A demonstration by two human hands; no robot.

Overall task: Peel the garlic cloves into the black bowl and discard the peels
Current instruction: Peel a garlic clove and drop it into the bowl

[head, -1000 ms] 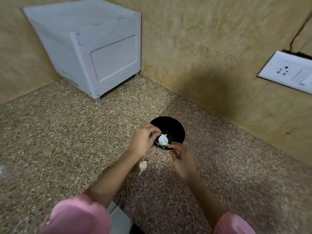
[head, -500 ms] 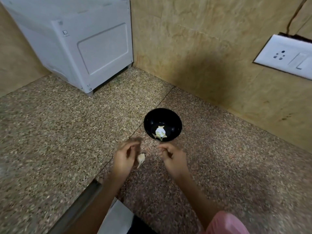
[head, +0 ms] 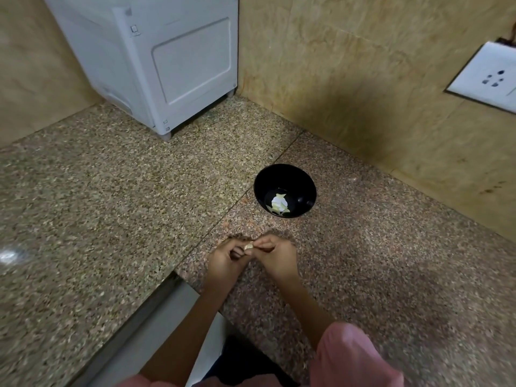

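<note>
1. The left hand (head: 226, 259) and right hand (head: 275, 256) meet over the granite counter (head: 111, 219). Each pinches the same garlic clove (head: 248, 247) in curled fingertips. One likely steadies it while the other works the skin loose.
2. The clove sits between the two hands, outside the bowl; its tan colour suggests the skin is on.
3. The black bowl (head: 303, 188) stands near, at 1 o'clock from the hands, probably for a short drop. Pale garlic pieces (head: 277, 203) lie inside; clove or peel, I cannot tell.
4. A white appliance (head: 167, 65) stands at 11 o'clock from the bowl, well apart, with a wall socket (head: 488, 76) at 2 o'clock.
</note>
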